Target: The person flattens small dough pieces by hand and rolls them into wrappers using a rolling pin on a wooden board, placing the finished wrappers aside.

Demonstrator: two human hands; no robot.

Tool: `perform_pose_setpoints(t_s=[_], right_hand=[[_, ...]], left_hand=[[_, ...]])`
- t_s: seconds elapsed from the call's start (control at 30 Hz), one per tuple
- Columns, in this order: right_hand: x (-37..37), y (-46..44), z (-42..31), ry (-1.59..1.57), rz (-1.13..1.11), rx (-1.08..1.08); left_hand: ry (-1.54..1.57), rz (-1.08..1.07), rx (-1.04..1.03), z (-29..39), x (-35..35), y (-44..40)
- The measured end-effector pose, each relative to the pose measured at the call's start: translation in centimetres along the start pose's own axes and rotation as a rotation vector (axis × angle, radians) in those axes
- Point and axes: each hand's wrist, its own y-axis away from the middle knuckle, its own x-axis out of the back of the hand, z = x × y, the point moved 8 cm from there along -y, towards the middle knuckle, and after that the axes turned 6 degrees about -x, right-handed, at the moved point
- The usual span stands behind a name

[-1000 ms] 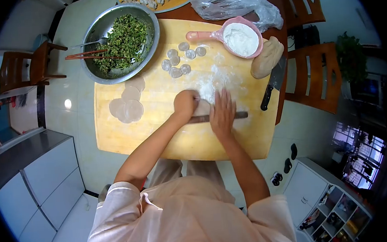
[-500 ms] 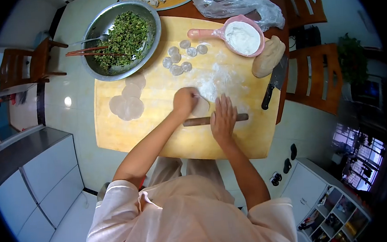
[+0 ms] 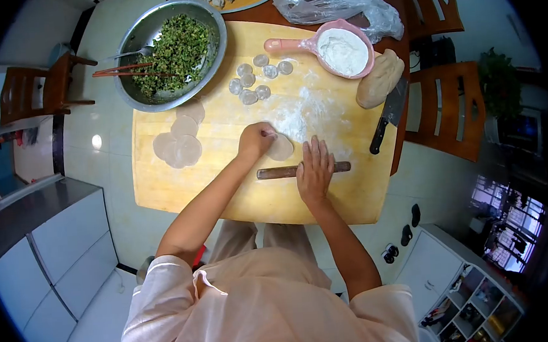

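My left hand [image 3: 256, 141] pinches the edge of a round dumpling wrapper [image 3: 281, 147] that lies on the wooden board [image 3: 194, 191]. Flat across the rolling pin [image 3: 277, 172] rests my right hand [image 3: 315, 171], its fingers stretched out past the pin. The pin lies sideways, just below the wrapper. Several rolled wrappers [image 3: 182, 150] overlap at the board's left. Small flattened dough pieces [image 3: 247, 80] sit farther back, and loose flour [image 3: 293, 123] is spread beyond my hands.
A metal bowl [image 3: 133, 99] of green filling [image 3: 182, 54] with chopsticks stands at the back left. At the right are a pink scoop of flour [image 3: 343, 51], a dough lump [image 3: 380, 80] and a knife [image 3: 380, 133]. A plastic bag [image 3: 333, 4] lies behind.
The wrapper has gone from partly lifted and turned to lying flatter on the board. My left hand has shifted slightly left; my right hand stays on the rolling pin.
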Motion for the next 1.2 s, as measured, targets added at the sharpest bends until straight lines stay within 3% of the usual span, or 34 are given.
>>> perform_pose_setpoints(t_s=[0.03, 0.13, 0.23, 0.33, 0.43, 0.47, 0.57, 0.6, 0.7, 0.8, 0.9, 0.93, 1.03, 1.1, 1.2], right_hand=[[-0.2, -0.5, -0.1, 0.013, -0.004, -0.015], [0.4, -5.6, -0.5, -0.026, 0.046, -0.027], [-0.2, -9.8, -0.7, -0.040, 0.084, -0.049], [0.0, -6.9, -0.5, -0.035, 0.064, -0.037], [0.2, 0.0, -0.2, -0.028, 0.016, 0.059], [0.5, 0.6, -0.3, -0.024, 0.017, 0.069], [0.0, -3.3, -0.7, 0.021, 0.025, 0.056], [0.4, -5.3, -1.0, 0.005, 0.123, 0.080], [0.2, -9.8, -1.1, 0.006, 0.088, -0.030], [0.0, -5.4, -0.7, -0.030, 0.036, 0.012], [0.4, 0.2, -0.5, -0.037, -0.008, 0.056], [0.6, 0.7, -0.6, -0.033, -0.015, 0.069], [0.4, -3.4, -1.1, 0.011, 0.013, 0.044], [0.4, -6.6, -1.1, 0.001, 0.094, 0.033], [-0.6, -7.8, -0.9, 0.006, 0.051, -0.038]], left_hand=[[0.181, -0.032, 0.071, -1.1, -0.3, 0.0], [-0.086, -0.069, -0.017, 2.3, -0.1, 1.0], [-0.582, 0.011, -0.231, 6.8, -0.9, 0.4], [-0.683, -0.098, -0.168, 6.5, -1.4, 0.0], [-0.043, 0.083, -0.012, 2.9, 0.4, 0.9], [0.055, 0.050, 0.060, 0.2, 0.2, 0.5], [0.195, -0.034, 0.011, -0.8, -0.9, 0.8], [-0.041, -0.054, 0.004, 2.4, -0.2, 1.3], [-0.499, 0.037, -0.143, 7.0, -0.2, 0.9], [-0.520, -0.040, -0.106, 6.8, -0.4, 0.5], [0.093, 0.101, 0.029, 0.8, 0.2, 1.1], [0.396, 0.092, 0.158, -1.6, -0.3, 1.2], [0.324, 0.036, 0.101, -1.6, -0.5, 2.3], [-0.174, 0.057, -0.027, 3.9, 0.5, 2.6], [-0.414, 0.062, -0.101, 6.2, 0.2, 2.3]])
